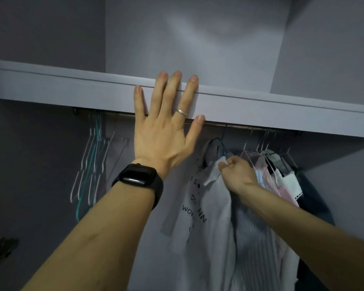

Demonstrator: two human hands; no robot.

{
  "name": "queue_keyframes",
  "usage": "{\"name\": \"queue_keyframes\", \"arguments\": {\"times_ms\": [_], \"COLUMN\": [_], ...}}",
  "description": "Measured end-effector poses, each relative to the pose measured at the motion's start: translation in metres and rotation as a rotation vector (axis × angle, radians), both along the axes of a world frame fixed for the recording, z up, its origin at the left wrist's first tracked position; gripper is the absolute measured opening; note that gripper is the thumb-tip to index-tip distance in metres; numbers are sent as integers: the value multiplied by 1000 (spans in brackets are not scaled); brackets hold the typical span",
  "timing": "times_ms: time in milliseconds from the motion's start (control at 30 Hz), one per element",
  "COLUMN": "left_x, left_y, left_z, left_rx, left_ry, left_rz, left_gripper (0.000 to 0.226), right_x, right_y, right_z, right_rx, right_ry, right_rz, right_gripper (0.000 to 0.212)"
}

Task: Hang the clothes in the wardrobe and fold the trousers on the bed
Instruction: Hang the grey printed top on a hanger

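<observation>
White shirt (pixel 216 217), judging by its drape: soft, light, limp, nothing stiff to push against; likely to slide off a thin hanger if tugged by a sleeve. Best taken at the collar or shoulder, close to the hook, not lower down. Hangs right of centre under the rail (pixel 240 126), seemingly on a blue hanger (pixel 223 143), between a printed tee (pixel 189 208) on its left and a striped shirt (pixel 254 238) on its right. Further right, pink stripes (pixel 269 179) and dark cloth (pixel 315 198), packed close. Far left on the same rail, a bunch of empty hangers (pixel 90 164), well apart from the clothes.

Left hand (pixel 164 127): fully open, 4 fingers straight and spread, pressed flat on the front edge of the shelf (pixel 51 85) above the rail, thumb out along its lower lip. Holds nothing. Watch (pixel 138 175) on the wrist, ring (pixel 181 111) on 1 finger. Right hand (pixel 237 173): curled into a fist, pinching a fold of the white shirt's collar just below the blue hanger's neck. No trousers or bed in view
</observation>
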State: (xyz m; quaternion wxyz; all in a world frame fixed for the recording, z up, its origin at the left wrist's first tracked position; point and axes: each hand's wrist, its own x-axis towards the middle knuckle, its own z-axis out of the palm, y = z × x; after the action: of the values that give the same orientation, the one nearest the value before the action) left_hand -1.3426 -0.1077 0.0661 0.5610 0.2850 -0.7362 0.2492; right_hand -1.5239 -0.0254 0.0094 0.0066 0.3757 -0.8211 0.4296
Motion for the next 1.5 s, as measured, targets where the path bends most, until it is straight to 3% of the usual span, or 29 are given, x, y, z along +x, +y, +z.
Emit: {"name": "queue_keyframes", "arguments": {"times_ms": [167, 367, 600, 867, 1033, 1200, 1333, 1500], "left_x": [-4, -4, 0, 14, 28, 49, 47, 3], "left_y": [-2, 0, 5, 31, 73, 146, 202, 234], "left_z": [-1, 1, -4, 19, 34, -41, -117, -145], "left_rx": [-17, 18, 114, 369, 571, 692, 883, 976], "left_ry": [20, 13, -37, -181, -262, -387, -531, -698], "left_rz": [2, -26, -47, -29, -45, -132, -238, -430], "left_gripper": [67, 66, 66, 72, 80, 80, 79, 73], "right_x": [-25, -53, -29, 28, 56, 69, 76, 71], "right_y": [-25, -3, 21, 121, 208, 264, 292, 317], "right_z": [2, 2, 7, 37, 50, 28, -8, -39], "right_rx": [224, 337, 335, -106, -338, -396, -301, -94], "right_ry": [78, 93, -16, -362, -302, -284, -242, -53], "right_rz": [-159, -334, -198, 21, 34, 15, -14, -124], "right_gripper": [39, 38, 43, 28, 18, 16, 17, 20]}}
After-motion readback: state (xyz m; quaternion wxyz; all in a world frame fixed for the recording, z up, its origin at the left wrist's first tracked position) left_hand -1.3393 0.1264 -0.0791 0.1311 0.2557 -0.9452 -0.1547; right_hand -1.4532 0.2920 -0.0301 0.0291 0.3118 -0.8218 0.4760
